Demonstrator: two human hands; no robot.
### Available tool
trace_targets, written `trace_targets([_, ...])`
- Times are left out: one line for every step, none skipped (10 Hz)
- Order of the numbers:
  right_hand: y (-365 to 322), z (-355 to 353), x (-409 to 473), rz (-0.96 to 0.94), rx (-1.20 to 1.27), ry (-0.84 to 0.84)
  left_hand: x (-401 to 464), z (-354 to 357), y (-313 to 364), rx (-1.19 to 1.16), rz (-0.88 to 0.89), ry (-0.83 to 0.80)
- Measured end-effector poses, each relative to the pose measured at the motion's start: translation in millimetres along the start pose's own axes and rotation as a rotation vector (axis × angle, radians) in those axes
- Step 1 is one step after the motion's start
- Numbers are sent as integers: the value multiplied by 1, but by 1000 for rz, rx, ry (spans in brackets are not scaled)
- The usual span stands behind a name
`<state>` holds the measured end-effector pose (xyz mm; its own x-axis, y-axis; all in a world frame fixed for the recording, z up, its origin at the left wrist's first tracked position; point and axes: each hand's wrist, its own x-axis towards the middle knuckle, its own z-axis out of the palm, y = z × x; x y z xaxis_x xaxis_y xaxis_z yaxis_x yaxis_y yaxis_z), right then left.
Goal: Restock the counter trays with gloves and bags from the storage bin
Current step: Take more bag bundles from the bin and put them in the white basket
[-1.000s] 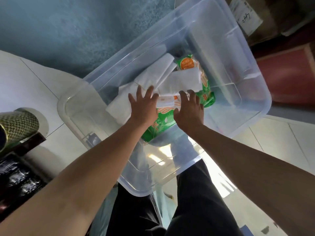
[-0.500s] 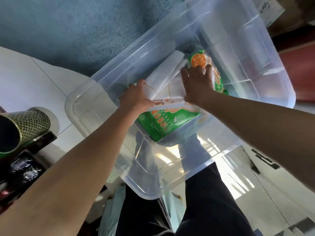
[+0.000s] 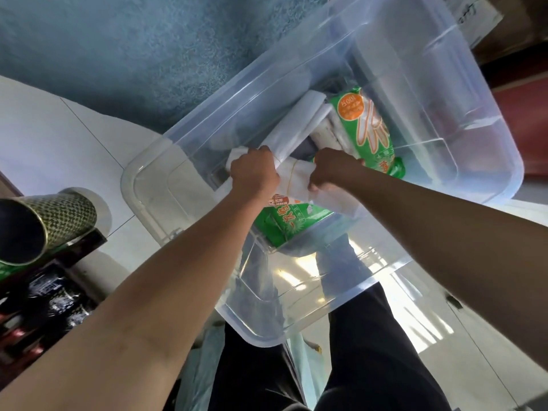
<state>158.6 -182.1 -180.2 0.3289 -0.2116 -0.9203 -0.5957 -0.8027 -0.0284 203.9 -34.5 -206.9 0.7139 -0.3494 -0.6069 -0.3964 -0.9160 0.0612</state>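
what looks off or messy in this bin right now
Nothing is spilled or damaged. The clear storage bin sits tilted, and its contents lie jumbled: white bag bundles criss-cross the green glove packs. The left hand and right hand both grip a rubber-banded bundle at its ends.

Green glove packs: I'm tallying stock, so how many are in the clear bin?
2 visible. One green pack lies toward the far side of the clear bin, right of the white bundles; another green pack lies beneath the bundles both hands grip. More may be hidden underneath.
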Motion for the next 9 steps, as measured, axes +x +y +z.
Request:
trace_targets([0,-5,-8,-29,100,-13,3,-10,-4,19,-24,9])
trace_targets([0,-17,-39,4,316,-212,-3,-29,-10,6,-29,-42])
trace_targets([4,-36,-99,-2,299,-267,-38,-64,-14,-203,-86,-148])
trace_targets([24,-39,-130,-35,366,-257,-78,-86,-20,-373,-142,-181])
trace_targets([57,-42,-166,-53,430,-140,-139,-119,-23,-658,-230,-171])
trace_targets([88,-41,-188,-41,638,-172,-184,-134,-24,-981,-313,-185])
trace_targets([122,-33,-221,-64,994,-226,-235,-143,-22,-1314,-354,-222])
trace_targets([135,-28,-258,-135,1162,-218,-269,-156,-20,-1512,-330,-240])
trace_targets([134,-29,-294,-231,1230,-120,-287,-170,-22,-1615,-286,-250])
